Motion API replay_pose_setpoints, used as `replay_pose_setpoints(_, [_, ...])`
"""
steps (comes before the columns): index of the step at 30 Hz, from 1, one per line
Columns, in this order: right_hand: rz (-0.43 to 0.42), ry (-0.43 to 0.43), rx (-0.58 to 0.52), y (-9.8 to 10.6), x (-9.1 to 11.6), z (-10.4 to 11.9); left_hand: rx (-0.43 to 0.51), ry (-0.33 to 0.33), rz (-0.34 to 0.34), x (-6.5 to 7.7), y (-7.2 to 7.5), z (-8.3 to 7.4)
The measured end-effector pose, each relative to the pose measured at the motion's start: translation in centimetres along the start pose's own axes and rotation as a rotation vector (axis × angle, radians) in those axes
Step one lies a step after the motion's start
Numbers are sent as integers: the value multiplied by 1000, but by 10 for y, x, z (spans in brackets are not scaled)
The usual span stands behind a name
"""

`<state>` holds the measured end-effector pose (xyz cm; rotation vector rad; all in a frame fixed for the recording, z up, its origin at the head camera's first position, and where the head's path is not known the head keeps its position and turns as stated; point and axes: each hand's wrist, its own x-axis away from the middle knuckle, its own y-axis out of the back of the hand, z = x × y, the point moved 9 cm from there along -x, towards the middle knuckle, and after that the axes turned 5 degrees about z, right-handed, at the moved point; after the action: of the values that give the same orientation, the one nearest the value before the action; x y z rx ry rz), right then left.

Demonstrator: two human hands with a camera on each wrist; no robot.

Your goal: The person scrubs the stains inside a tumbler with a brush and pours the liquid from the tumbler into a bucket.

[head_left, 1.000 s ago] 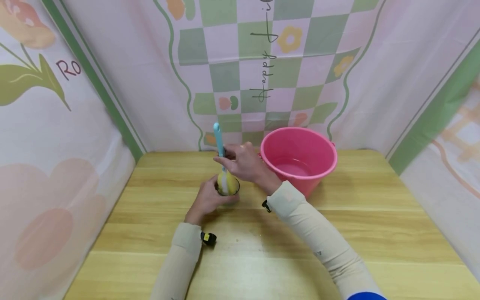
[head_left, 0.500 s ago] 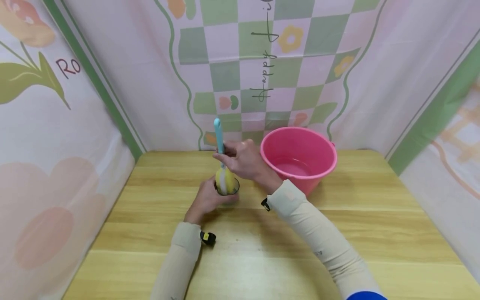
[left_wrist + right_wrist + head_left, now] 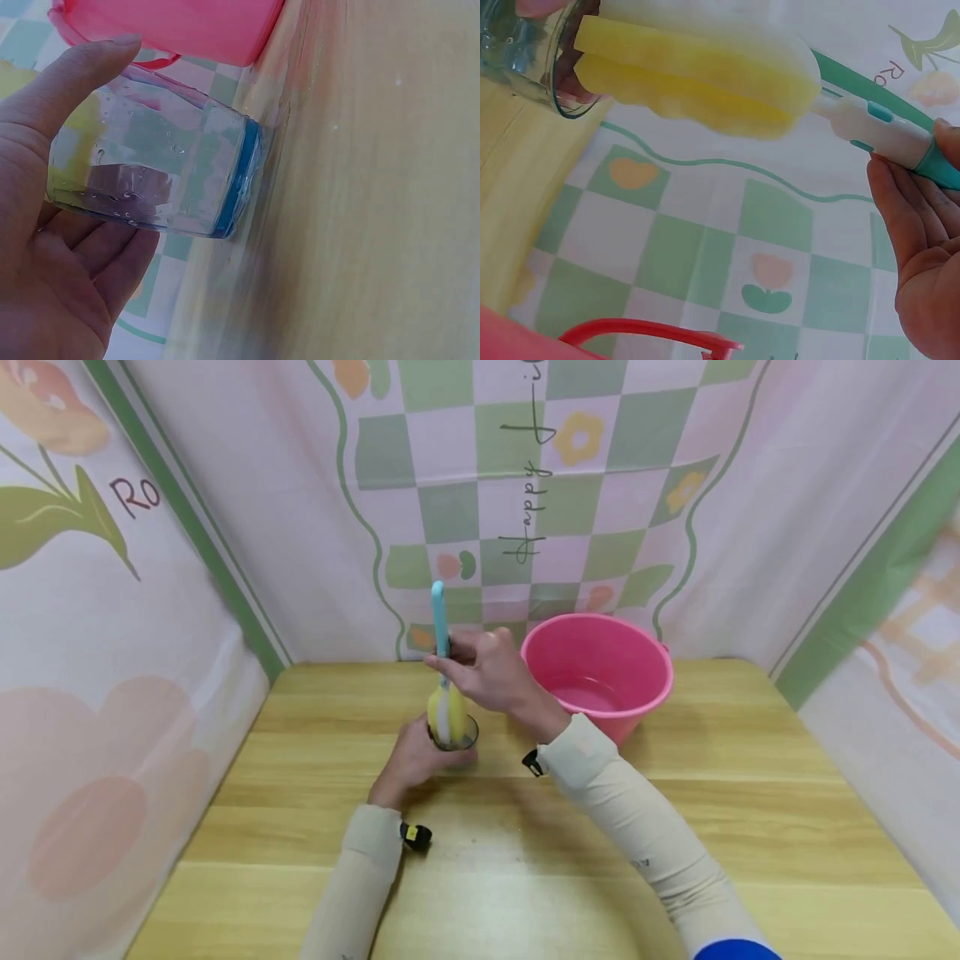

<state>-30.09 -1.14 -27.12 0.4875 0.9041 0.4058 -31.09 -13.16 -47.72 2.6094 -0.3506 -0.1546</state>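
A clear drinking glass [image 3: 187, 169] with water drops on its wall stands on the wooden table, and my left hand [image 3: 420, 752] grips it round the side. In the left wrist view the thumb lies over one side and the fingers curl behind. My right hand [image 3: 491, 672] pinches the turquoise and white handle of a sponge bottle brush [image 3: 697, 79]. The brush stands nearly upright above the glass. Its yellow and white sponge head is mostly out, with the lower tip still at the glass mouth, as the right wrist view shows.
A pink bucket [image 3: 630, 722] with a red handle stands at the back right of the table [image 3: 480, 893], just beyond the right wrist. Printed cloth [image 3: 450, 468] hangs behind and on both sides.
My right hand has moved up, drawing the brush's sponge head upward out of the glass. The left hand and the glass have stayed in place.
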Motion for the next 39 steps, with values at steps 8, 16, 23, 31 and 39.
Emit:
replay_pose_setpoints(8, [58,-70,48,-20,9,-16,-19,-25,-3,-1,1,-3])
replay_pose_setpoints(16, [25,-51,5,-10,5,-11,12,-17,-6,-1,-1,-1])
replay_pose_setpoints(23, [-8,-32,5,0,0,1,27,-12,1,-1,0,-1])
replay_pose_setpoints(31, [74,-100,27,-18,9,-13,16,-18,-12,-1,0,0])
replay_pose_setpoints(39, [9,-20,-9,3,-3,1,22,-13,-10,-1,0,0])
